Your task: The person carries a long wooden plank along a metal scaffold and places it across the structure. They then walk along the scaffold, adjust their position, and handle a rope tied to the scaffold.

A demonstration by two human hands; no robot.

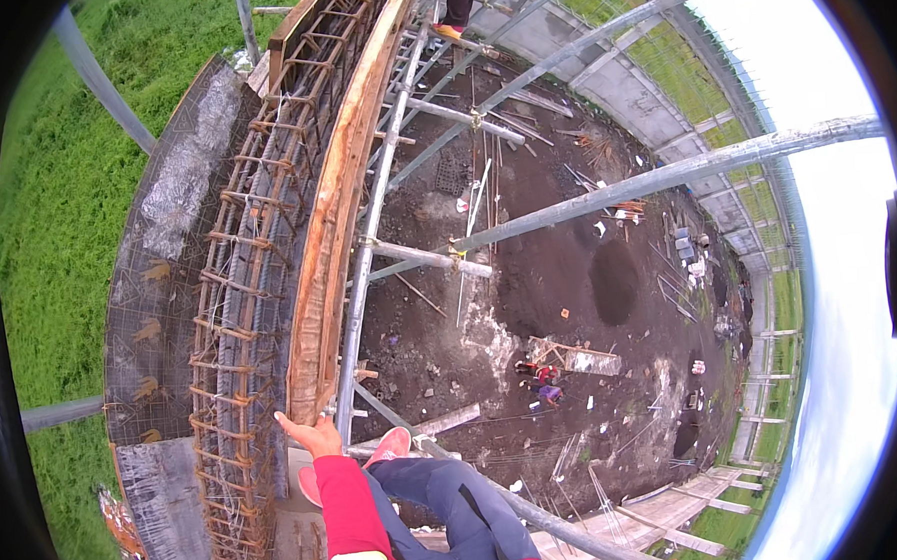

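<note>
The left hand (313, 435) lies flat and open against the foot of the wooden plank (336, 215) beside the rebar cage (244, 289); the right hand is out of sight. Perched on scaffold pipes (367, 244) high above ground, a slip could mean a fall.

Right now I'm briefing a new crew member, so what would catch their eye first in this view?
Probably the long curved cage of rusty steel rebar running up the left, edged by a curved wooden form board. The person's left hand, in a red sleeve, rests at the board's lower end. To the right, grey scaffold pipes cross above a dark dirt floor far below.
</note>
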